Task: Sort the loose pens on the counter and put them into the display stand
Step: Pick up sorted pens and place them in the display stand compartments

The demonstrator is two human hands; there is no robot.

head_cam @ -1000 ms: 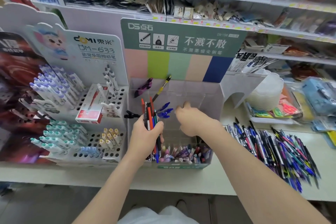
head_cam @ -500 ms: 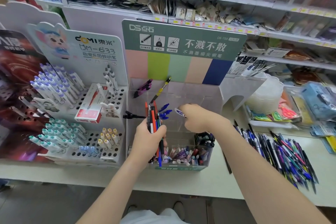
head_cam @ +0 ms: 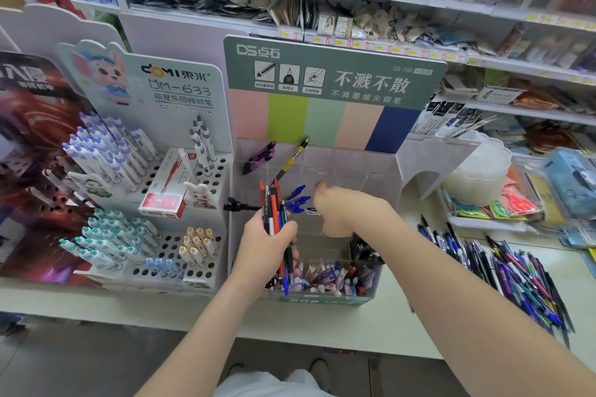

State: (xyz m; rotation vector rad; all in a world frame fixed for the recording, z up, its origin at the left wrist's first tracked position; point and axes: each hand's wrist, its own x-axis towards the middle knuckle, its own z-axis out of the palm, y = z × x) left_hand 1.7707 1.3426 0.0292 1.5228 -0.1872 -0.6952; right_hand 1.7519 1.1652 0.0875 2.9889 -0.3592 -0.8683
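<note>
head | now pinches white-blue pen (head_cam: 311, 210) in right hand (head_cam: 345, 209) at display stand (head_cam: 387, 167) | grips bundle (head_cam: 274, 206) in left hand (head_cam: 266, 248) | readies next drop

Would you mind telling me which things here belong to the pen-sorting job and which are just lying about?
Part of the job:
left hand gripping a pen bundle
right hand pinching a white-and-blue pen inside the clear display stand
loose pens on the counter

Just lying about:
DOMI pen rack
red pen box
stacked plastic tubs
</note>
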